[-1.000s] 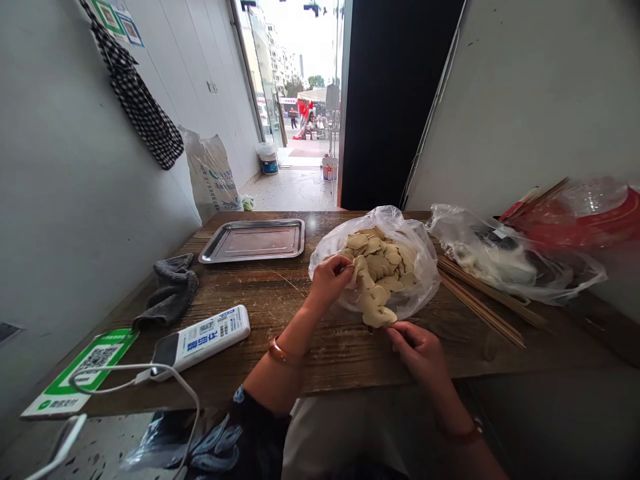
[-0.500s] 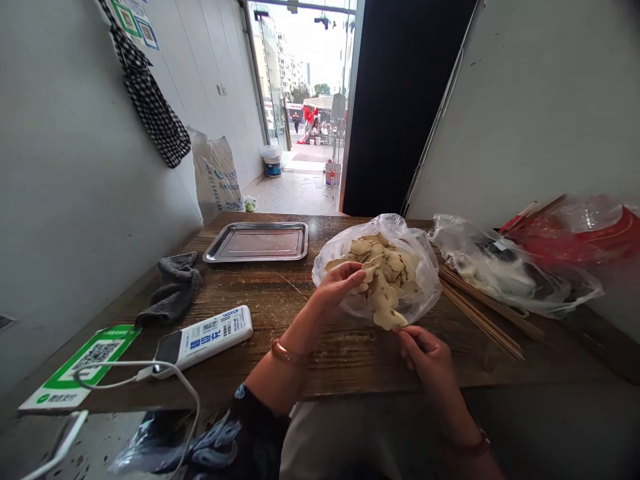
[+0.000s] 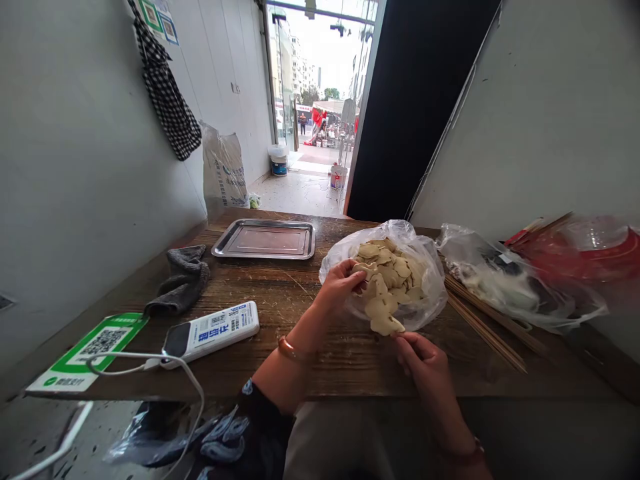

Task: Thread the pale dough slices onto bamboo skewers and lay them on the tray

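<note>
My left hand (image 3: 345, 280) pinches a thin beige slice (image 3: 367, 268) at the near left of an open clear plastic bag (image 3: 435, 293). A heap of similar slices (image 3: 397, 257) fills the bag. Between my hands runs a row of overlapping slices (image 3: 383, 313), apparently threaded on a skewer; the stick itself is mostly hidden. My right hand (image 3: 423, 357) is closed at the near end of that row, fingertips pressed together just below the last slice.
Loose bamboo skewers (image 3: 487, 330) lie right of the bag, beside another plastic bag (image 3: 500, 280). A metal tray (image 3: 265, 240) sits at the back left of the table. Nearer are a grey cloth (image 3: 183, 280), a white power bank (image 3: 215, 333) with its cable, and a green QR-code card (image 3: 90, 353).
The view has shifted slightly, moving most things a little to the right. My left hand's slice now sits flatter, higher above the row; my right hand still grips the near end.
</note>
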